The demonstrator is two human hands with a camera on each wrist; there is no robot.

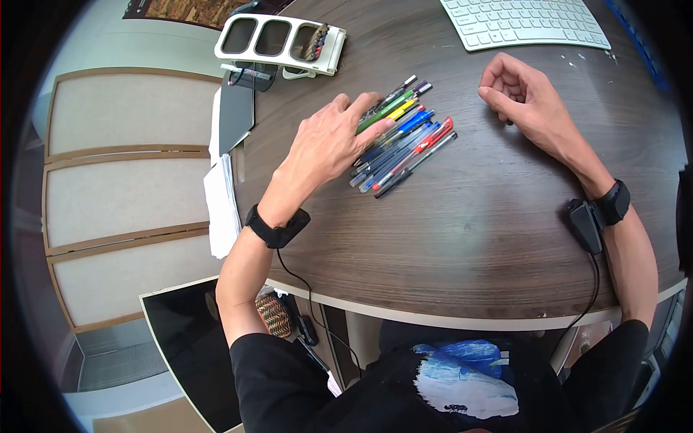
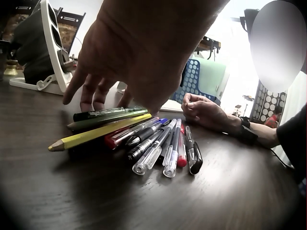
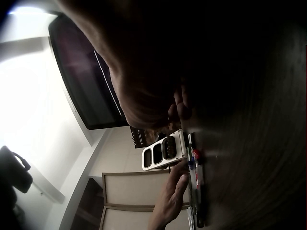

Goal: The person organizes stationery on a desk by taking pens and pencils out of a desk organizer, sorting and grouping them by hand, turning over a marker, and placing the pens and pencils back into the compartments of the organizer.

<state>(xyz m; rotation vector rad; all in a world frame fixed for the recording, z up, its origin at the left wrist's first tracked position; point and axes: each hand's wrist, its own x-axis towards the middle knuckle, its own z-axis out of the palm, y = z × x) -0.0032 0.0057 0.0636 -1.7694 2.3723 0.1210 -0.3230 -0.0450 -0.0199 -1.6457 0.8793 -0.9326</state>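
Note:
A bundle of pens and pencils lies slanted on the desk, among them a green pencil [image 1: 379,117], a red pen [image 1: 434,136] and a blue pen [image 1: 415,121]. Over the bundle's left side reaches the left hand [image 1: 325,138], fingers spread and thumb across the pens; in the left wrist view, this hand [image 2: 129,62] is behind the yellow pencil [image 2: 100,132], its fingertips partly hidden. The right hand [image 1: 525,99] rests on the desk right of the bundle, fingers loosely curled, holding nothing visible; the right wrist view shows it [image 3: 144,100] dark.
A white keyboard [image 1: 530,23] lies at the back right. At the back left stand a white three-slot holder [image 1: 285,36] and a dark pen cup [image 1: 253,78]. Papers [image 1: 222,206] lie along the left edge. Cables hang from both wrist cameras.

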